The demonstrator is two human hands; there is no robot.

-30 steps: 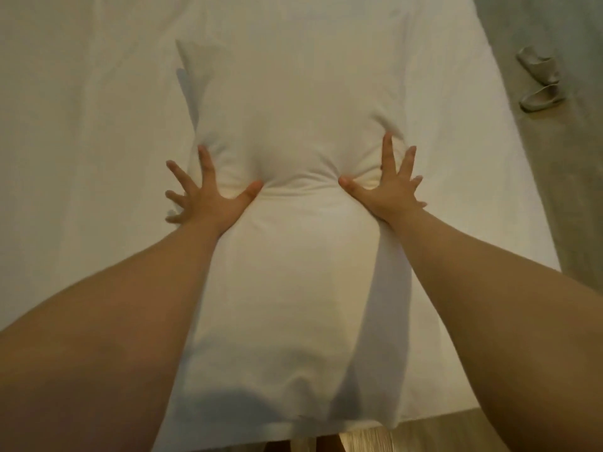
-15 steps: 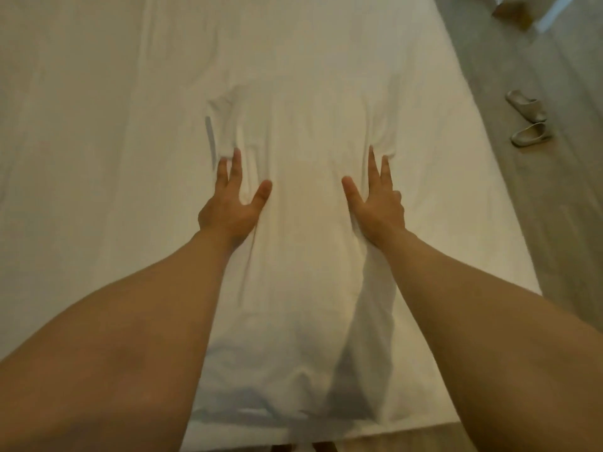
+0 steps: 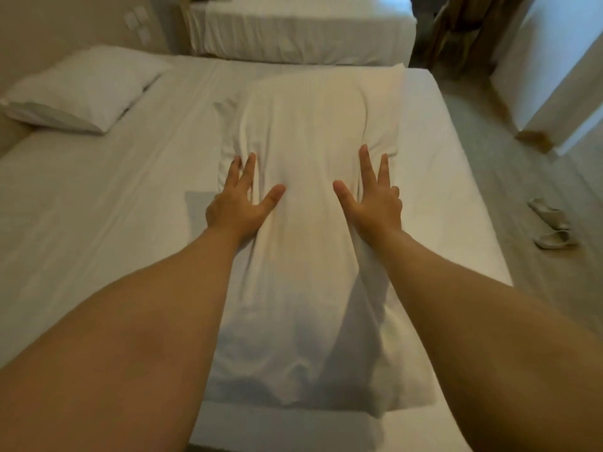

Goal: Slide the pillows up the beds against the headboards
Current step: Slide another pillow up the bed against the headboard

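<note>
Hands first: my left hand (image 3: 239, 203) lies flat and open on the long white pillow (image 3: 306, 197), fingers spread, thumb angled inward, gripping nothing. My right hand (image 3: 373, 199) is the same, palm down and open, pressed on the pillow's right side with its thumb pointing toward the left one. Both forearms reach forward from the bottom of the view, and the cloth is bunched into small creases just ahead of my fingertips.

That pillow runs lengthwise along the right half of the bed (image 3: 98, 223), its near end overhanging the bed's near edge and its far end close to the bed's far edge. It is not against the headboard (image 3: 9, 135), which I see as a tan panel along the left side of the view.

I see a second pillow (image 3: 81, 89) at the far left corner of the bed, lying flat with its left edge touching the headboard. It is well apart from the one under my hands.

Beyond the far edge stands another bed (image 3: 293, 31) with a white sheet. On the wall above the headboard there are pale switch plates (image 3: 137, 24). To the right, on the floor (image 3: 489, 151), a pair of pale slippers (image 3: 551, 228) lies near the bed's side, one beside the other.
</note>
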